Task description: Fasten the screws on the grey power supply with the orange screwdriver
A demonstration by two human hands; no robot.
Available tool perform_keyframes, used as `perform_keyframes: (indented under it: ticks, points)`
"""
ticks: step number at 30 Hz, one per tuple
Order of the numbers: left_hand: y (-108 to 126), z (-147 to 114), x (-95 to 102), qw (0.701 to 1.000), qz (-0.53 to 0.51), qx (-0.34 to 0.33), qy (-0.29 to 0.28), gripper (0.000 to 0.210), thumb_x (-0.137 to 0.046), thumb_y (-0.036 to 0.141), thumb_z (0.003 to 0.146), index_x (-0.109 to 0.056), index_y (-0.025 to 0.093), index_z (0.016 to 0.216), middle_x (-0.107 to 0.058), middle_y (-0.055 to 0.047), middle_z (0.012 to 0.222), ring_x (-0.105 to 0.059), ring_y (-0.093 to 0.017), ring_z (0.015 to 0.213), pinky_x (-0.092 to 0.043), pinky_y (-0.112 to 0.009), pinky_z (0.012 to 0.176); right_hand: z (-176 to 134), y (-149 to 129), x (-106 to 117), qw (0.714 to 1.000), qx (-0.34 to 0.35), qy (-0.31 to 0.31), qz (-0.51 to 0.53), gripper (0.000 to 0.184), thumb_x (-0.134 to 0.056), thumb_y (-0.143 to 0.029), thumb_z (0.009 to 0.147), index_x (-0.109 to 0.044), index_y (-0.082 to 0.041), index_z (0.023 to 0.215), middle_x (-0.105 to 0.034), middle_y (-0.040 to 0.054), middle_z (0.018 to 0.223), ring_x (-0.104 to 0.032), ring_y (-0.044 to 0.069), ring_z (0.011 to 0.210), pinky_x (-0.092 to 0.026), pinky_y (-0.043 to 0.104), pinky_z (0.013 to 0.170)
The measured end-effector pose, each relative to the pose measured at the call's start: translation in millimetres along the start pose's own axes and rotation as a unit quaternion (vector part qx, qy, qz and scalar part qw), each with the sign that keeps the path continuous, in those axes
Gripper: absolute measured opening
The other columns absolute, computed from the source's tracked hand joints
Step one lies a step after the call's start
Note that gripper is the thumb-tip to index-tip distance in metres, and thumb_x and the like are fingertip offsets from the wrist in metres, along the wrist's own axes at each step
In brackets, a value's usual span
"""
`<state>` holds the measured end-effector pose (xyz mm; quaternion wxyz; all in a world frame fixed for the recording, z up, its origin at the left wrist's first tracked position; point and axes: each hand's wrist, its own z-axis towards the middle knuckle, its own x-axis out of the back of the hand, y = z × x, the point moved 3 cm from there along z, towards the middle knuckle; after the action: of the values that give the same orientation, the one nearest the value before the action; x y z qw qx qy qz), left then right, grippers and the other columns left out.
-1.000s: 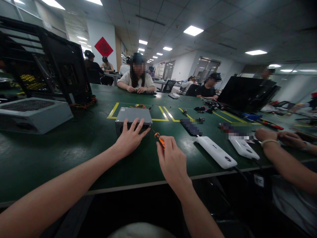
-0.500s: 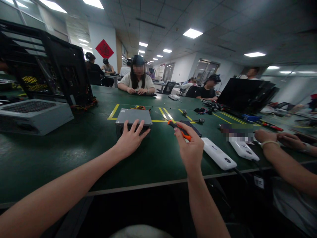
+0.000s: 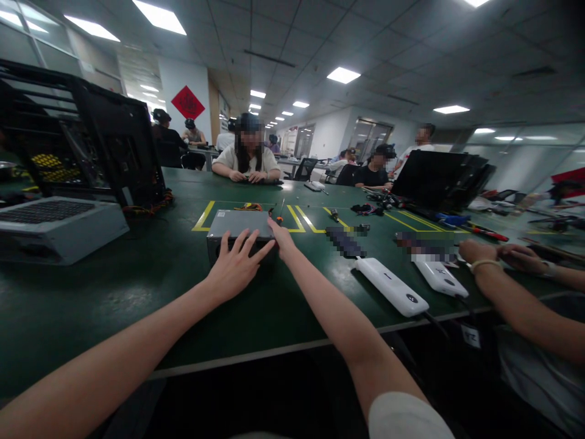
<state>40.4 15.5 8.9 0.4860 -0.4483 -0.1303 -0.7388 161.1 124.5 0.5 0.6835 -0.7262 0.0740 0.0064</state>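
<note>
A grey metal computer power supply (image 3: 244, 223) sits on the green table in front of me, with a fan opening partly showing in its near side. Spread over its near edge, the fingers of my left hand (image 3: 234, 263) touch the box without wrapping round it. My right hand (image 3: 283, 241) is at the box's right side, closed round a screwdriver (image 3: 280, 220). Only a bit of the orange and black handle and the thin shaft, pointing up, show past the fingers. Behind the box lie coloured cables (image 3: 249, 207).
At left stand an open black computer case (image 3: 105, 140) and a second power supply (image 3: 86, 228). White devices (image 3: 393, 286) lie at right beside a co-worker's hands (image 3: 479, 251). Yellow tape (image 3: 311, 218), small tools and pliers (image 3: 457, 221) are farther back. A person sits opposite.
My right hand has moved left with the screwdriver, from open table to the power supply's right side. The screwdriver is now mostly hidden. My left hand stays on the box.
</note>
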Motion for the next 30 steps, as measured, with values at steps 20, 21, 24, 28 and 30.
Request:
perform_keyframes:
  ticks: [20,21,24,28,30]
  points:
    - [-119.5,-46.7,-4.4,0.611,-0.578,0.54,-0.011,0.038,-0.057,0.039,0.072,-0.057,0.022,0.105,-0.058,0.0,0.089,-0.051,-0.014,0.078,-0.039,-0.026,0.063,-31.0,12.5,-41.5,0.985,-0.118,-0.084,0.089,0.032,-0.051,-0.034,0.086,-0.05,-0.015,0.112,-0.054,0.0069,0.11,-0.057,0.018,0.092,-0.049,0.038,0.077]
    - [-121.9,-50.4,-3.5,0.605,-0.583,0.543,-0.005,0.038,-0.058,0.038,0.07,-0.058,0.022,0.104,-0.058,0.0,0.088,-0.051,-0.014,0.077,-0.039,-0.025,0.062,-32.0,11.8,-44.7,0.985,-0.119,-0.084,0.088,0.032,-0.051,-0.034,0.086,-0.05,-0.015,0.112,-0.054,0.0069,0.11,-0.057,0.018,0.092,-0.049,0.037,0.077]
    - [-128.1,-62.7,0.7,0.594,-0.578,0.559,0.012,0.041,-0.061,0.036,0.067,-0.058,0.022,0.105,-0.059,0.0,0.089,-0.053,-0.014,0.078,-0.04,-0.024,0.06,-35.2,8.5,-54.0,0.986,-0.116,-0.087,0.079,0.031,-0.051,-0.033,0.086,-0.05,-0.015,0.112,-0.054,0.0069,0.11,-0.056,0.018,0.093,-0.049,0.038,0.078]
    - [-134.2,-83.4,10.6,0.591,-0.561,0.577,0.057,0.039,-0.061,0.031,0.065,-0.06,0.022,0.103,-0.061,0.001,0.086,-0.054,-0.014,0.077,-0.043,-0.023,0.059,-42.9,6.5,-66.5,0.988,-0.11,-0.091,0.063,0.031,-0.051,-0.033,0.086,-0.05,-0.015,0.112,-0.054,0.0068,0.11,-0.056,0.018,0.093,-0.049,0.038,0.078]
    - [-136.3,-94.8,16.8,0.592,-0.56,0.574,0.077,0.032,-0.059,0.031,0.067,-0.062,0.021,0.097,-0.064,0.001,0.085,-0.055,-0.013,0.075,-0.044,-0.022,0.059,-46.6,8.1,-73.0,0.988,-0.11,-0.096,0.056,0.03,-0.05,-0.033,0.087,-0.051,-0.015,0.111,-0.055,0.0064,0.108,-0.057,0.017,0.09,-0.05,0.036,0.076]
